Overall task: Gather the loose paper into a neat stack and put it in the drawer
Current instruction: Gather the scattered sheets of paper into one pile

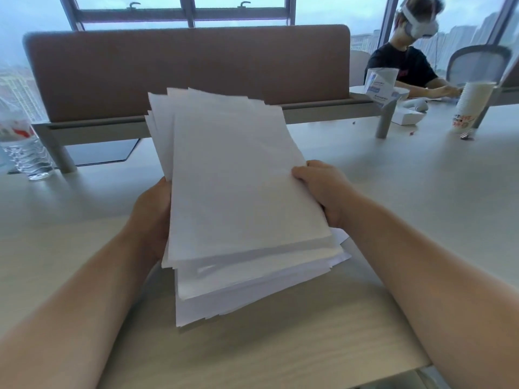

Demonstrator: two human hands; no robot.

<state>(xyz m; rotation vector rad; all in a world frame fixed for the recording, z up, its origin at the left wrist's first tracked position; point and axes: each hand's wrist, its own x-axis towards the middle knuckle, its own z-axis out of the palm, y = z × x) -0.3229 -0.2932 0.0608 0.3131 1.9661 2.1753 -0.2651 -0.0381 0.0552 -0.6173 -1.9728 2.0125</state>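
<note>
A thick stack of white paper (238, 197) is held between both hands above the desk, tilted up at its far end. Its sheets are uneven: corners fan out at the far left and lower sheets stick out at the near edge. My left hand (153, 211) grips the stack's left side. My right hand (323, 186) grips its right side, with the thumb on the top sheet. No drawer is in view.
The pale desk (407, 197) has a brown divider screen (185, 68) across the back. A water bottle (24, 147) stands far left. At the far right are stacked paper cups (470, 108), a white box (408, 116) and a seated person (407, 57).
</note>
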